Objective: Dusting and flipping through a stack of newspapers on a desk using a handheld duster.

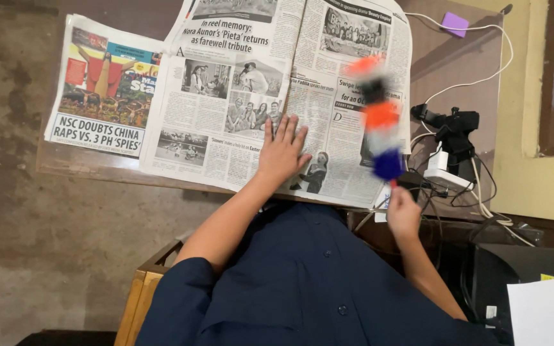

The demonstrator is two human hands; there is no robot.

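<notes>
On the wooden table (104, 168) before you lies an open newspaper (238, 90), spread over most of the top, with a second folded newspaper (100, 86) beside it at the left, partly under its edge. Your left hand (282, 152) rests flat on the lower middle of the open pages, palm down, the fingers straight and a little apart, near the centre fold; it seems to press the thin paper so that it does not slide or lift. The left forearm comes up from your body at a slant, elbow bent. Your right hand (403, 214) is at the near right edge of the table, closed around the thin handle of a feather duster (379, 115); the fingers are wrapped on it, though I cannot tell how tight. The duster stands up from the fist over the right-hand page, its orange, white and blue tufts blurred. At the far right, a white power adapter (445, 176) and tangled cables (476, 80) lie beside a black device (453, 128).
</notes>
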